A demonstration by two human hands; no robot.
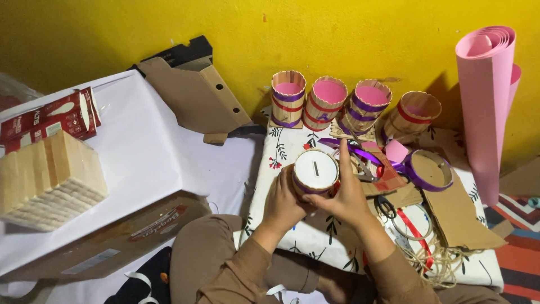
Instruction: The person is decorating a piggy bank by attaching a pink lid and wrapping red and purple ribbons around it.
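Centre frame: left hand point(284, 204) wraps the side of a stick-walled can point(315, 171) with slotted white lid. Right hand point(346, 197) cups its other side, forefinger raised. Four pink-lined cans point(329, 101) above; purple ribbon roll point(430, 169) at right.

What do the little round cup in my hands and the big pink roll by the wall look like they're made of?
The cup looks like upright wooden craft sticks, matte tan, with visible slat lines, a purple ribbon band and a white slotted top, probably card. The pink roll looks like smooth matte foam sheet or thick paper; coiled layers show at its end.
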